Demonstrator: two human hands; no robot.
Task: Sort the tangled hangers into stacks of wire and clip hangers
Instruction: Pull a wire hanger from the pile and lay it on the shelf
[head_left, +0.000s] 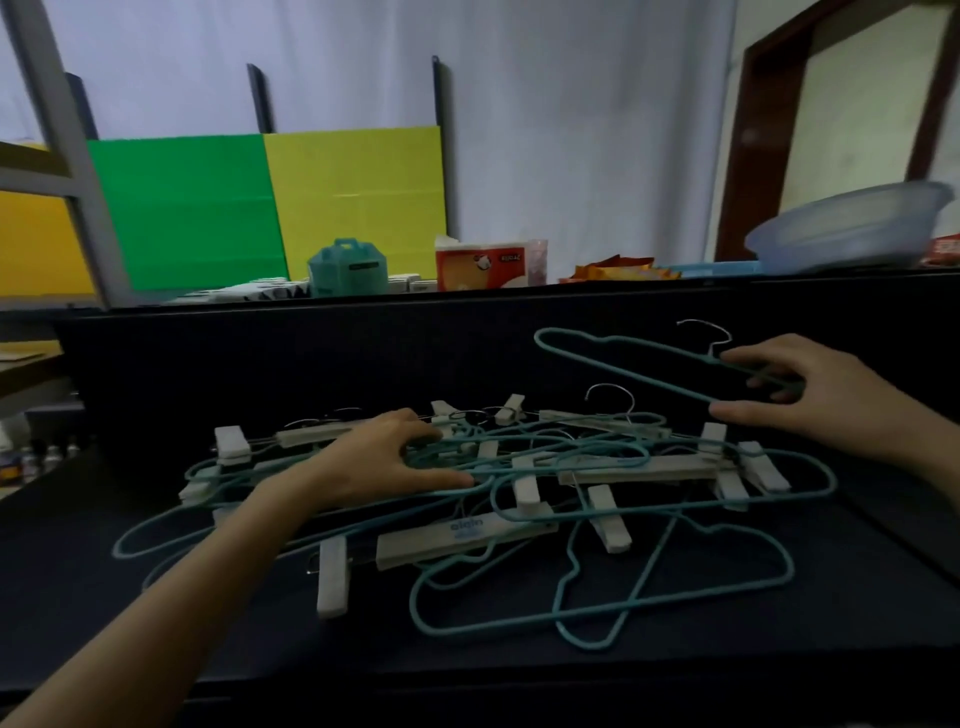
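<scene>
A tangled pile of teal wire hangers and white clip hangers lies in the middle of a black table. My left hand rests flat on the left part of the pile, its fingers spread over teal wires and touching them. My right hand holds one teal wire hanger by its right end, near the metal hook. That hanger sits above and behind the pile, apart from it.
A raised black ledge runs behind the table. On it stand a teal box, a tissue pack, snack packets and a blue plastic basin. Green and yellow panels lean at the back left.
</scene>
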